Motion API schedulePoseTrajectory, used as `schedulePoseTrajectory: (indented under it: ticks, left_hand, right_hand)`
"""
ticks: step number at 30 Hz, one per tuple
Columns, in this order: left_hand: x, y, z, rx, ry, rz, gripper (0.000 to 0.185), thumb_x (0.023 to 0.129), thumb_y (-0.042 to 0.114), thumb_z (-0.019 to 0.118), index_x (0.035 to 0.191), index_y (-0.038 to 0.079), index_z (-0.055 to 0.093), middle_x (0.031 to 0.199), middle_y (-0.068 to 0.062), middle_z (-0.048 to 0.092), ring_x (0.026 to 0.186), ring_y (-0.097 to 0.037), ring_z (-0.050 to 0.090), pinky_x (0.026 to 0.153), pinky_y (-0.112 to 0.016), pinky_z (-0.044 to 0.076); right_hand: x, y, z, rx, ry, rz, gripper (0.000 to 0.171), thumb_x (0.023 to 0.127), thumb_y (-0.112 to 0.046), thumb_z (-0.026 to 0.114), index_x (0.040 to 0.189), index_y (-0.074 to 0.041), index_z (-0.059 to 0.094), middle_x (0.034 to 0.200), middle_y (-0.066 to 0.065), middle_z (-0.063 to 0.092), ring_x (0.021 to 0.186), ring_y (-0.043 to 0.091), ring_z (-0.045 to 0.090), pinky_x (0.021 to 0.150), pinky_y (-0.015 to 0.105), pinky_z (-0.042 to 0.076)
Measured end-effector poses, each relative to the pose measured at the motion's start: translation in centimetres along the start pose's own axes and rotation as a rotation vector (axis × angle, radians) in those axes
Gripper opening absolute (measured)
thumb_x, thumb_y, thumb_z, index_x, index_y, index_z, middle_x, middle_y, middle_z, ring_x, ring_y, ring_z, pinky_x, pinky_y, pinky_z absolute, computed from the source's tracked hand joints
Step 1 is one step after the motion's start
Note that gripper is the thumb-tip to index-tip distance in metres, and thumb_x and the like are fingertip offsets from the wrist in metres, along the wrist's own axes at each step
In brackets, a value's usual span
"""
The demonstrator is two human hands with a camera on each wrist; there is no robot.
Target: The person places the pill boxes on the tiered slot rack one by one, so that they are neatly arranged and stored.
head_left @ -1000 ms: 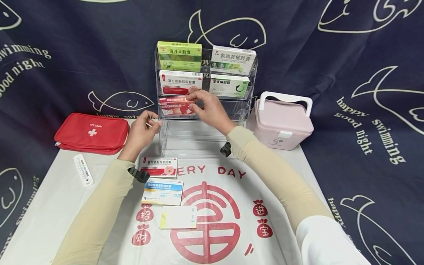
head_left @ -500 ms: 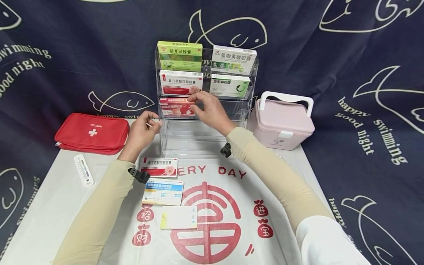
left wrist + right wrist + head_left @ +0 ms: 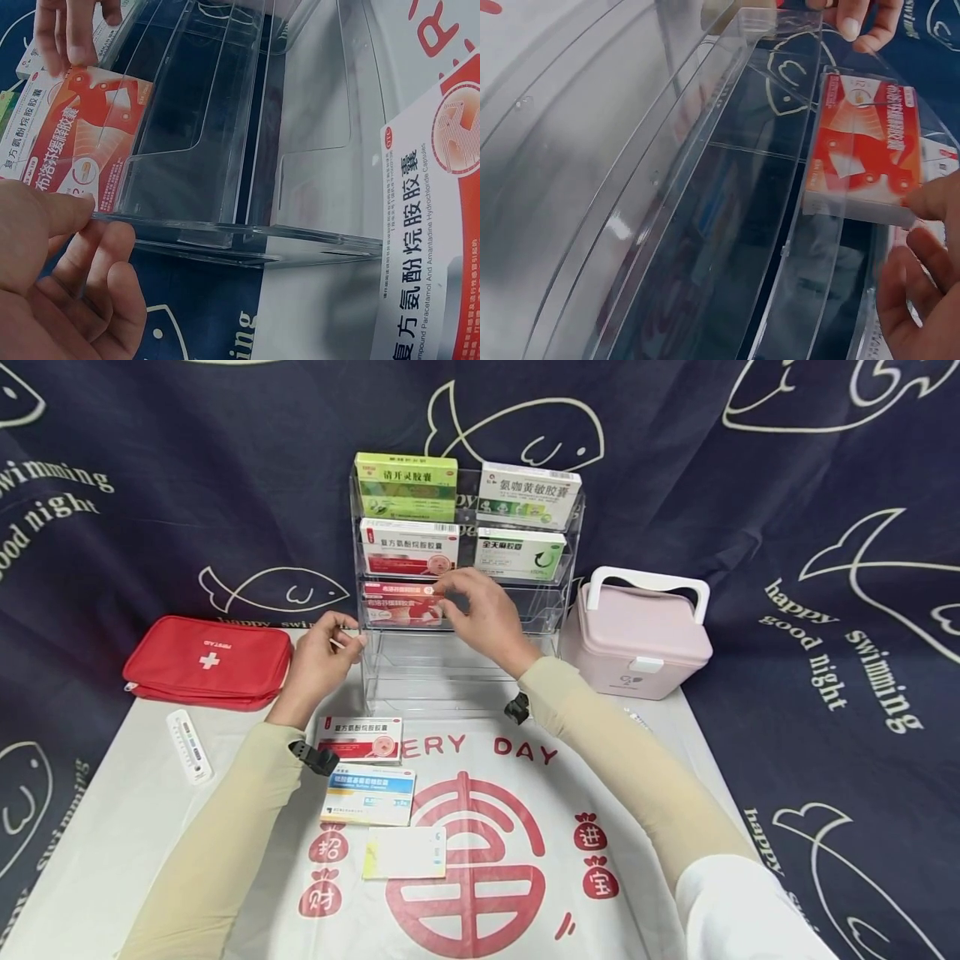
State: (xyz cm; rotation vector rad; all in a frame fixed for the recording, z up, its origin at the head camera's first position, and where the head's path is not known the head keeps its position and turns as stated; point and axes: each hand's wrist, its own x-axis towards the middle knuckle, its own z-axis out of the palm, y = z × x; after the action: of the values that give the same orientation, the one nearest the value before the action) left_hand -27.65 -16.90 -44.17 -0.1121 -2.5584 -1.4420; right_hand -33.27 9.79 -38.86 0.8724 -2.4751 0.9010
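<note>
On the tabletop [image 3: 135, 827] stands a clear acrylic tiered rack [image 3: 465, 652] with medicine boxes in its upper tiers. Both forearms reach forward from the lower edge toward it. The right hand [image 3: 487, 610] is raised to the third tier, thumb and fingertips pinching the right end of a red-and-white medicine box [image 3: 401, 604] that sits upright in the left compartment. The left hand [image 3: 321, 658], fingers curled, grips the rack's left edge, steadying it beside the lower tier.
</note>
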Motion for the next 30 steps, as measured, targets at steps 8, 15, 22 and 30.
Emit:
schedulePoseTrajectory:
  ticks: [8, 15, 22, 30]
  left_hand:
    - [0.0, 0.1, 0.0, 0.006, 0.0, -0.01, 0.027, 0.101, 0.02, 0.066, 0.12, 0.003, 0.057, 0.09, -0.013, 0.063, 0.073, -0.021, 0.062, 0.059, -0.026, 0.043]
    - [-0.1, 0.2, 0.2, 0.01, 0.002, -0.027, 0.025, 0.101, 0.018, 0.066, 0.12, 0.004, 0.056, 0.091, -0.013, 0.063, 0.072, -0.02, 0.061, 0.059, -0.027, 0.043]
    - [-0.3, 0.0, 0.2, 0.008, 0.014, -0.015, 0.025, 0.1, 0.017, 0.067, 0.118, 0.002, 0.057, 0.09, -0.014, 0.064, 0.068, -0.016, 0.061, 0.057, -0.026, 0.043]
    - [-0.2, 0.1, 0.3, 0.005, 0.014, -0.014, 0.024, 0.1, 0.016, 0.066, 0.118, 0.003, 0.057, 0.091, -0.013, 0.064, 0.072, -0.026, 0.064, 0.056, -0.027, 0.043]
  right_hand:
    - [-6.5, -0.6, -0.4, 0.135, 0.003, 0.047, 0.022, 0.096, -0.016, 0.07, 0.116, -0.007, 0.068, 0.114, 0.004, 0.067, 0.1, 0.02, 0.063, 0.074, 0.032, 0.052]
    - [-17.6, -1.7, 2.5, 0.158, -0.435, 0.139, 0.032, 0.095, -0.026, 0.073, 0.124, -0.011, 0.068, 0.115, -0.002, 0.068, 0.098, 0.012, 0.062, 0.087, 0.032, 0.052]
    - [-23.4, -3.7, 3.8, 0.114, -0.584, 0.076, 0.036, 0.094, -0.038, 0.074, 0.123, -0.016, 0.07, 0.117, -0.006, 0.065, 0.104, 0.01, 0.055, 0.092, 0.029, 0.046]
    - [-24.5, -5.8, 3.7, 0.071, -0.604, 0.069, 0.041, 0.092, -0.041, 0.073, 0.125, -0.017, 0.07, 0.121, -0.009, 0.061, 0.115, 0.012, 0.053, 0.1, 0.032, 0.044]
